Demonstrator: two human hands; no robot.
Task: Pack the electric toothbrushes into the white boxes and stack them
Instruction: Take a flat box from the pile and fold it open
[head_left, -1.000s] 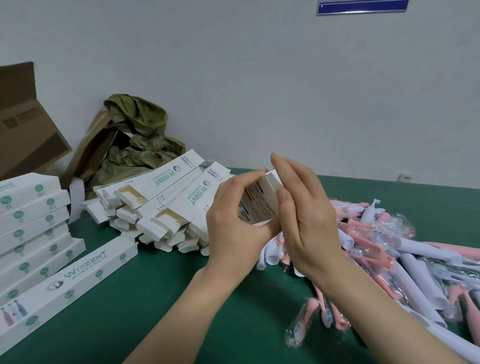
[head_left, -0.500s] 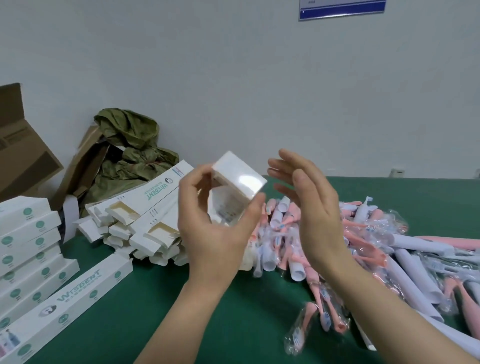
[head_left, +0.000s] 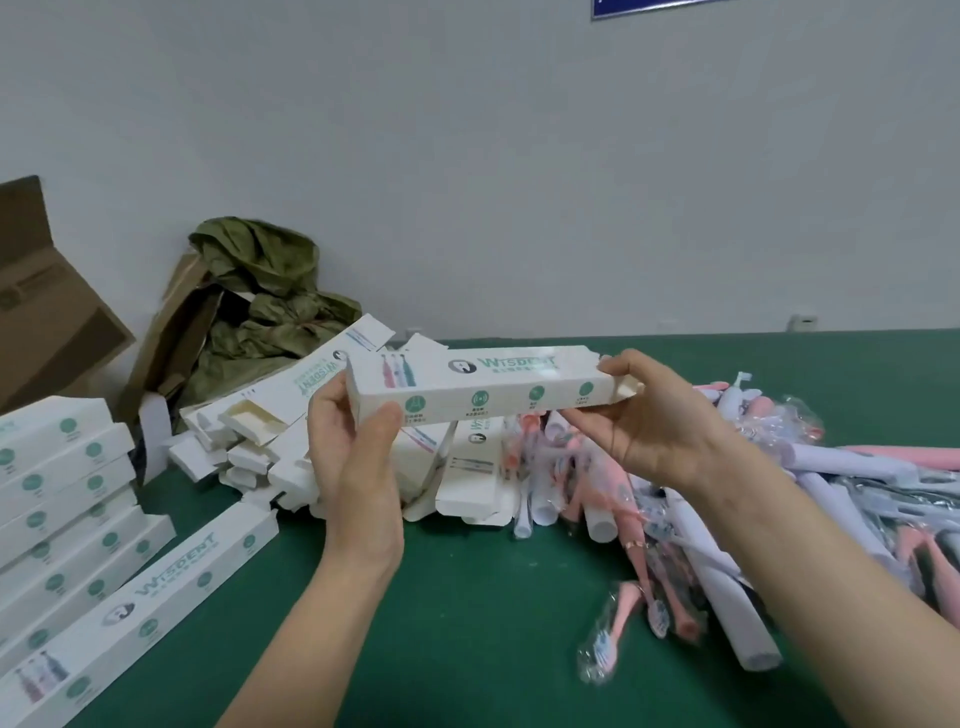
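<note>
Crosswise, left hand (head_left: 349, 457) and right hand (head_left: 655, 432) grip a slim carton (head_left: 483, 385).

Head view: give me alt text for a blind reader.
A left hand and a right hand hold a long white box roughly level above a green table, one at each end. At left closed boxes are stacked, open boxes lie behind it, and wrapped pink and white toothbrushes are heaped at right.

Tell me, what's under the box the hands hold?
Below the held box lie open white boxes and wrapped toothbrushes on the green table. The left hand hides some.
</note>
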